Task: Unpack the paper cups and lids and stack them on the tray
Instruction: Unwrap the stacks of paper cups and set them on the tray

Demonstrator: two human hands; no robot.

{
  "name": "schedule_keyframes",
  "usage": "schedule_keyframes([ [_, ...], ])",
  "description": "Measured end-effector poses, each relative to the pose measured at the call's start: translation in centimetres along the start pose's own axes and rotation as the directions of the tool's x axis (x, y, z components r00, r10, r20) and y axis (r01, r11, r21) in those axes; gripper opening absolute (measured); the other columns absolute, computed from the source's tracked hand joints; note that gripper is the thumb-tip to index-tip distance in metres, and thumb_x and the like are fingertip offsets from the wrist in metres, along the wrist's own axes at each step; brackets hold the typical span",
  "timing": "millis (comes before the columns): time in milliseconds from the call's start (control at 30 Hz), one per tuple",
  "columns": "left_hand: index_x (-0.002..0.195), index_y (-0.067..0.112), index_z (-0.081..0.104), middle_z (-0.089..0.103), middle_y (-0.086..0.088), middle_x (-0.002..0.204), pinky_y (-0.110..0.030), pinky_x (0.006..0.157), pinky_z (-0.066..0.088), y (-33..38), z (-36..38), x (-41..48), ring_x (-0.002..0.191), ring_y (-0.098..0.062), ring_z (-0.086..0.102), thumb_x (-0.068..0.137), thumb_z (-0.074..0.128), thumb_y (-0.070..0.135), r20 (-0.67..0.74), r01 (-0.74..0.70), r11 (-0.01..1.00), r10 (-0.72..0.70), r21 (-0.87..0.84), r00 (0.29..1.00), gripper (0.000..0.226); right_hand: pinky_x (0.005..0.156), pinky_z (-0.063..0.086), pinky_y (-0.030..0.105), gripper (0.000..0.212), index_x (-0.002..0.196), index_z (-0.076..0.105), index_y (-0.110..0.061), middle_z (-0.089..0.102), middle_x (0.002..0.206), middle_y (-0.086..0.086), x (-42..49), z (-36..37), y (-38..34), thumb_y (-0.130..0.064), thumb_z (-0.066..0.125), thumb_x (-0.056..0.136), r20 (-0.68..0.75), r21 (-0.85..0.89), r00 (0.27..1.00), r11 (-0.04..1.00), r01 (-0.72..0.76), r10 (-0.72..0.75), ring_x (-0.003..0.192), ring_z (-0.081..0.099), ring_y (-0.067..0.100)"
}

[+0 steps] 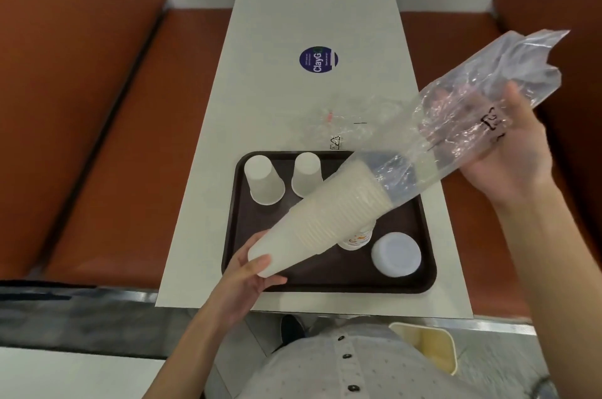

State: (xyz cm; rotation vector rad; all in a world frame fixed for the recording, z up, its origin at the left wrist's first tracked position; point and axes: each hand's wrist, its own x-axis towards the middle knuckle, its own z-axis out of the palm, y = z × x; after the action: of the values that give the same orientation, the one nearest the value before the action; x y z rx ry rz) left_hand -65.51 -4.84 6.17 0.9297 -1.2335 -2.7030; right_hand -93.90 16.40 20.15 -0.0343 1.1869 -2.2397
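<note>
though half-bagged, cup stack [325, 219] diagonal, closed end toward gripping left hand [247, 281], bag [472, 112] clasped in right hand [508, 157]

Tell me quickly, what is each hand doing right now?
Left hand: holding the bottom end of the stack of paper cups, fingers curled round it.
Right hand: gripping the clear plastic bag that still covers the stack's other end.
</note>
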Motion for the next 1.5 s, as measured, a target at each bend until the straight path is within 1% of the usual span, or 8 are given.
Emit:
schedule_keyframes([
  [200,0.11,0.014,0.059,0.064,-0.011,0.105,-0.027,0.054,0.059,1.3,-0.2,-0.2,0.083,-0.021,0.071,0.076,0.06,0.018,-0.184,-0.093,0.962,0.047,-0.255,0.982,0.034,0.108,0.041,0.053,0.059,0.139,0.047,-0.006,0.051,0.145,0.016,-1.8,0.3,3.2,-0.05,0.029,0.105,0.072,0.002,0.985,0.988,-0.157,0.156,0.134,0.05,0.033],
  [400,0.139,0.02,0.05,0.062,-0.007,0.133,-0.035,0.086,0.057,3.1,2.3,1.3,0.12,-0.023,0.062,0.061,0.088,0.048,-0.243,-0.257,0.851,0.158,-0.458,0.957,0.091,0.099,0.043,0.067,0.051,0.129,0.059,-0.01,0.052,0.143,0.02,-4.1,2.6,7.9,-0.042,0.029,0.103,0.208,-0.166,0.957,0.971,-0.17,0.203,0.132,0.05,0.039],
  [567,0.142,0.018,0.046,0.056,-0.013,0.14,-0.043,0.105,0.047,2.4,4.8,1.5,0.127,-0.031,0.056,0.088,0.064,0.04,-0.3,-0.286,0.776,0.131,-0.562,0.945,0.061,0.094,0.047,0.067,0.052,0.139,0.05,-0.007,0.056,0.139,0.02,-4.6,3.0,9.1,-0.041,0.03,0.105,0.14,-0.109,0.964,0.971,-0.213,0.227,0.129,0.054,0.039],
  [733,0.136,0.017,0.05,0.059,-0.014,0.136,-0.046,0.102,0.049,3.5,3.7,1.1,0.122,-0.033,0.059,0.086,0.064,0.039,-0.376,-0.338,0.779,0.143,-0.528,0.916,0.056,0.092,0.049,0.064,0.051,0.101,0.073,-0.014,0.07,0.117,0.013,-3.9,0.6,6.0,-0.042,0.03,0.105,0.048,-0.027,0.986,0.987,-0.161,0.162,0.118,0.063,0.033],
  [867,0.135,0.02,0.05,0.06,-0.014,0.134,-0.049,0.096,0.052,4.3,2.0,1.0,0.118,-0.034,0.062,0.083,0.067,0.044,-0.392,-0.345,0.751,0.125,-0.563,0.911,0.059,0.102,0.048,0.051,0.057,0.147,0.043,-0.012,0.044,0.151,0.013,-2.6,-2.1,2.9,-0.048,0.036,0.103,-0.049,-0.05,0.996,0.996,-0.075,0.072,0.137,0.046,0.033],
  [1200,0.135,0.023,0.049,0.064,0.005,0.124,-0.036,0.093,0.054,5.2,-0.5,0.3,0.12,-0.017,0.06,0.083,0.073,0.023,-0.461,-0.511,0.844,0.524,0.165,0.716,0.058,0.088,0.053,0.039,0.054,0.137,0.05,-0.015,0.046,0.145,0.013,-1.6,-5.6,3.0,-0.053,0.042,0.099,-0.125,-0.185,0.991,0.983,0.016,-0.04,0.14,0.039,0.038],
  [1333,0.12,0.044,0.05,0.063,0.02,0.118,-0.016,0.084,0.054,0.6,0.6,0.5,0.11,0.001,0.061,0.067,0.089,0.013,-0.32,-0.338,0.712,0.617,0.615,0.719,0.073,0.087,0.052,0.04,0.044,0.128,0.05,-0.021,0.045,0.137,0.01,-1.3,-6.0,3.0,-0.053,0.044,0.098,-0.142,-0.173,0.99,0.985,-0.008,-0.017,0.14,0.038,0.039],
  [1500,0.117,0.051,0.043,0.055,0.014,0.121,-0.004,0.083,0.044,-3.3,0.7,0.6,0.113,0.007,0.05,0.062,0.092,0.023,-0.32,-0.187,0.622,0.61,0.761,0.725,0.078,0.113,0.028,0.057,0.066,0.149,0.035,-0.009,0.032,0.157,0.019,-1.7,-6.3,2.6,-0.05,0.044,0.099,-0.151,-0.177,0.986,0.983,0.039,-0.066,0.141,0.036,0.04],
])
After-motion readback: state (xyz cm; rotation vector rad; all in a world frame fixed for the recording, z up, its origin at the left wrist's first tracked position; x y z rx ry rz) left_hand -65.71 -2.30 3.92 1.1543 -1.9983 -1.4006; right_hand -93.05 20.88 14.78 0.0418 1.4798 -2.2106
